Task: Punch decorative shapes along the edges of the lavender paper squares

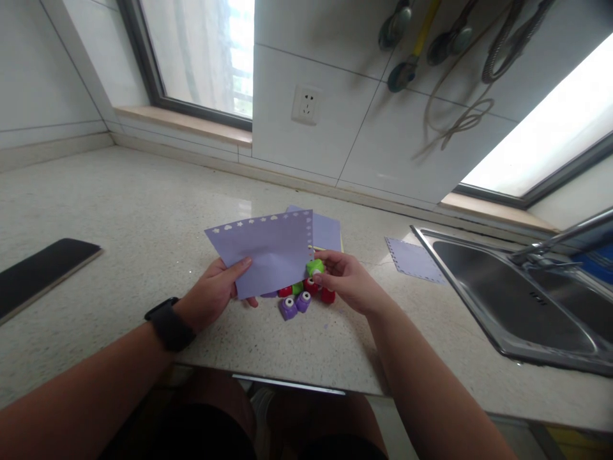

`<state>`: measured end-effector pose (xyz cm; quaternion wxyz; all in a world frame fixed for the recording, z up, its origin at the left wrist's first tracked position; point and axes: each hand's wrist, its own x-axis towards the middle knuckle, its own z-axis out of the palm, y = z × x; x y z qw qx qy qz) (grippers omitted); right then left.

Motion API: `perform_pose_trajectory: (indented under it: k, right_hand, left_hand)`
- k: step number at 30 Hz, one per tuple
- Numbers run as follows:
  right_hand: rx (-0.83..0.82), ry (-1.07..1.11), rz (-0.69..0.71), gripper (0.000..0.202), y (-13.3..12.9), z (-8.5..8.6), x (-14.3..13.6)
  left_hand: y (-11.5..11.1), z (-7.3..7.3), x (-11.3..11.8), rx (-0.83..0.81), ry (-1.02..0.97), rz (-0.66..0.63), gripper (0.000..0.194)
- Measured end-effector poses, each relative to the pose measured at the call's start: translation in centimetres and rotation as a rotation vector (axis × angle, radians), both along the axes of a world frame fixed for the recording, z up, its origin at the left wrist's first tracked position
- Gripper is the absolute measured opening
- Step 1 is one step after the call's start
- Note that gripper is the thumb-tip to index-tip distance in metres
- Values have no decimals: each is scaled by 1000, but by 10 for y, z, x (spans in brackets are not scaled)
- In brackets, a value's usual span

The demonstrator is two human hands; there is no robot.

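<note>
My left hand (218,286) grips a sheet of purple paper (271,252) at its lower left, thumb on top. Small shapes are punched along the sheet's top edge and down its right edge. At that right edge, my right hand (343,279) is closed on a green craft punch (315,268). Below the sheet, two purple punches (295,305) lie side by side on the counter. Red punches (327,295) are close under my right hand, and another red and green one is partly covered by the sheet. More purple paper (327,231) lies behind the held sheet.
To the right, a punched purple sheet (414,260) lies beside the steel sink (517,294) with its faucet (550,236). A flat black object (43,271) is on the speckled counter (119,211) at the far left. A tiled wall with a socket (306,104) stands behind.
</note>
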<state>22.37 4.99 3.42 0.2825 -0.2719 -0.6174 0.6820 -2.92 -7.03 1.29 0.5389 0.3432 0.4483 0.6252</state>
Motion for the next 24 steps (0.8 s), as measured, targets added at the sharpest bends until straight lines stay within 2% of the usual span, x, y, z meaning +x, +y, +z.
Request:
perform_pose_trajectory:
  k: [18, 24]
  right_hand:
    - [24, -54, 26, 36, 2, -2, 2]
    - [49, -90, 43, 35, 1, 1, 2]
  left_hand:
    - [-1, -2, -2, -35, 42, -1, 49]
    - [-2, 0, -1, -13, 38, -4, 45]
